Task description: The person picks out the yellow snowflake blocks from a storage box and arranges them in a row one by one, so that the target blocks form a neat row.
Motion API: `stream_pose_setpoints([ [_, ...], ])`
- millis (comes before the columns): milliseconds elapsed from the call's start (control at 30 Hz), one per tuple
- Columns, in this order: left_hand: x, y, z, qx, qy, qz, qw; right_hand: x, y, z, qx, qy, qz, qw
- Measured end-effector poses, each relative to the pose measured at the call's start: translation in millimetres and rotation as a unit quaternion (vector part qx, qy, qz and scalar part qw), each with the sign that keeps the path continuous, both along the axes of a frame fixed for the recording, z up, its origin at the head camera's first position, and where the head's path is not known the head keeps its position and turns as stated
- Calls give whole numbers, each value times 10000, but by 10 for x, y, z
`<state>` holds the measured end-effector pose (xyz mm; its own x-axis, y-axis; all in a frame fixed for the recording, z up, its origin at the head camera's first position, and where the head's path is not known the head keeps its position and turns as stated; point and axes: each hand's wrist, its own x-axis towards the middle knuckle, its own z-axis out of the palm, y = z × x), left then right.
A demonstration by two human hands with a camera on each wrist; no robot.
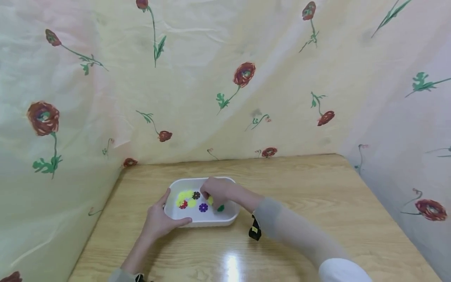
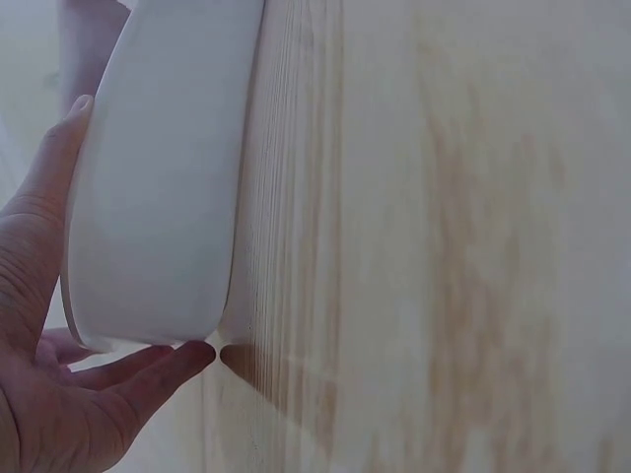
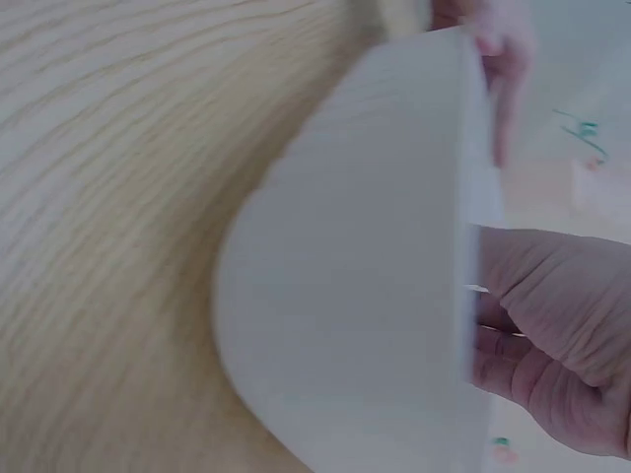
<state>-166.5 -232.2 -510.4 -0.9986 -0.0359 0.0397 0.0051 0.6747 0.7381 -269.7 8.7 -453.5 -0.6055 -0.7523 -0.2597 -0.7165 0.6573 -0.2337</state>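
Observation:
A white plastic tub point(image 1: 211, 224) stands on the table with small flower-shaped discs inside. At its left end, my left hand point(image 1: 159, 219) grips it, thumb along the near rim and fingers on the outer wall. My right hand point(image 1: 216, 191) reaches over the right part of the tub with fingers pointing down inside; I cannot tell whether they pinch a disc. Close to those fingers lie a yellow disc point(image 1: 210, 200) and a green disc point(image 1: 220, 208). A purple disc point(image 1: 203, 207), a brown disc point(image 1: 196, 195), a red disc point(image 1: 183, 204) and several yellow discs point(image 1: 186, 194) lie further left.
The wooden table point(image 1: 299, 188) extends around the tub on all sides. Flower-printed cloth point(image 1: 197, 78) hangs behind the table and along both sides. A black strap point(image 1: 255, 231) hangs from the right wrist, over the table.

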Motion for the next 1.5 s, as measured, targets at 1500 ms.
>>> stream_pose_setpoints([
  [1500, -6, 9, 13, -75, -357, 132, 9992, 189, 2194, 274, -1693, 575, -955, 9792],
])
